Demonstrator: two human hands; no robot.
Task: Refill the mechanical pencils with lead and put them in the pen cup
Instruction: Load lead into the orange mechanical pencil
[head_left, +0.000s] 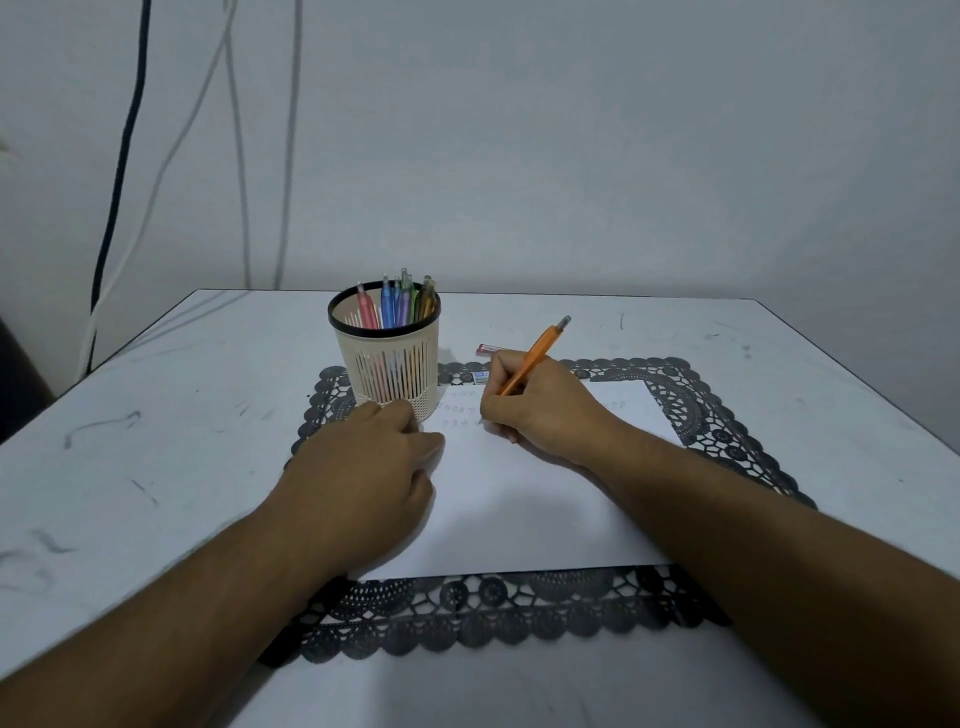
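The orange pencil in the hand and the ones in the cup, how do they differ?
The orange pencil is gripped by the right hand, slanted over the paper; the pencils in the cup stand nearly upright in the pen cup, untouched. It is alone; they are several, pink, blue, green. All are slim and point down.

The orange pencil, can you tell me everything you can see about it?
The orange pencil is a slim mechanical pencil with a bright orange barrel that looks like plastic and a greyish cap at its top end. The right hand grips it in a writing hold, fingers curled round its lower part, so the tip is hidden. It tilts up and to the right, away from the person. It sits over the white paper, right of the pen cup. Whether the tip touches the paper cannot be seen.
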